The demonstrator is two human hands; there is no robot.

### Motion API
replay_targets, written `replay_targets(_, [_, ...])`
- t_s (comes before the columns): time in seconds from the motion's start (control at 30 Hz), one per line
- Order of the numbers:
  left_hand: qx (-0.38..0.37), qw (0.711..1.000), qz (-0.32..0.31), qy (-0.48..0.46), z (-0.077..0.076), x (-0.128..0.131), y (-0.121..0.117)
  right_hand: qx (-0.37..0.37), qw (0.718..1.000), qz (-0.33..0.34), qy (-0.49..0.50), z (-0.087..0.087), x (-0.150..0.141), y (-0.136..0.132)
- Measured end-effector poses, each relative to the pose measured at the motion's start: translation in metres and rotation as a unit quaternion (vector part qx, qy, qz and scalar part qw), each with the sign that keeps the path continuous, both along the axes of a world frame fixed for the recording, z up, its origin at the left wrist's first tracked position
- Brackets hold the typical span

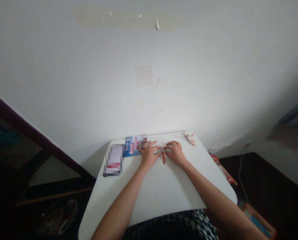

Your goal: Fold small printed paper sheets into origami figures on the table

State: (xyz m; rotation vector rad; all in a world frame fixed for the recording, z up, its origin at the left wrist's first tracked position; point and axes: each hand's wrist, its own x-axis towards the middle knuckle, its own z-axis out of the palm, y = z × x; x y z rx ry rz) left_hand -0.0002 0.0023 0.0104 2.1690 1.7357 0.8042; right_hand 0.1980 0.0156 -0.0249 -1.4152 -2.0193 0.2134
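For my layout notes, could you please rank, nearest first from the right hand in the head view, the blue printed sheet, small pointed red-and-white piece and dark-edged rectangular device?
1. Red-and-white piece: at the right hand.
2. Blue sheet: by the left hand.
3. Rectangular device: leftmost.

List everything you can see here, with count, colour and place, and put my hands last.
Table: one, white, against the wall
Small paper piece: one, whitish and red, at the fingertips
Printed leaflet: one, mainly blue, table's far left
Phone-like item: one, pixelated, pale with dark edges, table's left
Crumpled piece: one, white and red, far right corner
Wall: one, whitish, tape marks on it
Cable: one, pale, right
Printed items: two seen, red and multicoloured, right of table
Checked cloth: one, dark and light, near edge
Left hand: one, bare, beside leaflet
Right hand: one, bare, opposite it
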Motion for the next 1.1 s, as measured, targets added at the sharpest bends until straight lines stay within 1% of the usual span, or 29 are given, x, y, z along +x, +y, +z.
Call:
replay_targets(0.13, [0.011, 1.0, 0.006, -0.002, 0.002, 0.001, -0.002, 0.018, 1.0, -0.003, 0.009, 0.0, -0.001, 0.0])
replay_targets(0.27, [0.026, 1.0, 0.013, -0.003, 0.003, 0.002, -0.005, 0.047, 0.999, 0.013, 0.018, 0.001, -0.001, -0.002])
replay_targets(0.4, [0.017, 1.0, 0.016, -0.01, 0.001, 0.002, -0.004, 0.059, 0.998, 0.023, 0.019, 0.004, -0.002, -0.003])
replay_targets(0.5, [0.015, 1.0, 0.017, -0.013, 0.0, 0.002, -0.003, 0.043, 0.999, 0.019, 0.019, 0.006, -0.003, -0.004])
replay_targets(0.67, [0.013, 1.0, 0.017, -0.002, 0.0, 0.003, -0.002, 0.004, 1.0, -0.008, -0.008, 0.013, -0.007, -0.007])
replay_targets(0.77, [0.012, 1.0, 0.013, 0.006, 0.0, 0.003, -0.002, -0.003, 0.999, -0.018, -0.036, 0.019, -0.01, -0.009])
replay_targets(0.9, [0.008, 1.0, 0.014, 0.011, 0.0, 0.002, -0.002, -0.012, 0.998, -0.015, -0.059, 0.026, -0.013, -0.01])
replay_targets(1.1, [0.003, 1.0, 0.015, 0.011, -0.001, 0.002, 0.0, -0.02, 0.997, -0.015, -0.07, 0.029, -0.017, -0.008])
